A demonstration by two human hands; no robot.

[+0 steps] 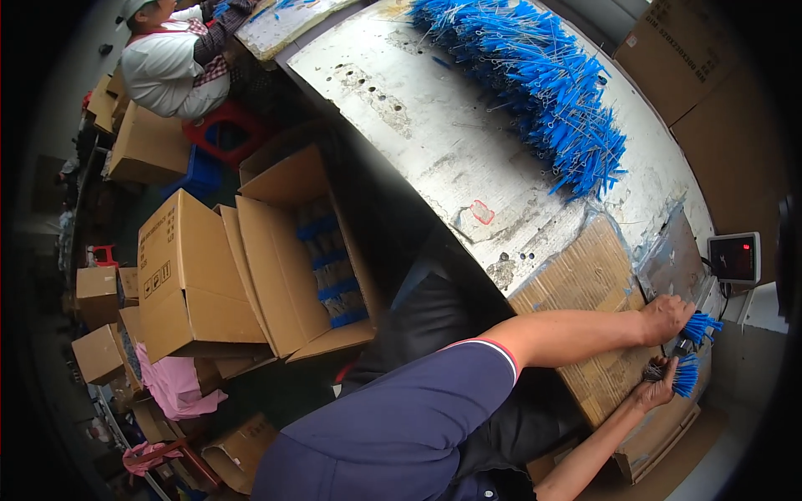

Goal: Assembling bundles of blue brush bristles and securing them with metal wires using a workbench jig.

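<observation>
At the right end of the bench, my left hand (666, 320) is closed around a bundle of thin blue-ended sticks (706, 326); the blue ends fan out past the fingers. Just below it, my right hand (654, 389) grips a second bundle of blue-ended sticks (686, 376), whose dark wire ends show on the other side of the fingers. A small dark and grey object (684, 346) sits between the two bundles; its kind is too small to tell. A long heap of similar blue sticks with thin wire loops (543, 83) lies across the far part of the white bench (434, 159).
A worn cardboard sheet (576, 284) covers the bench's near end. Beyond my hands stands a small digital display (735, 258). To my left, an open carton (280, 275) holds rows of blue-ended bundles. Another person (171, 67) sits at a table at the far left.
</observation>
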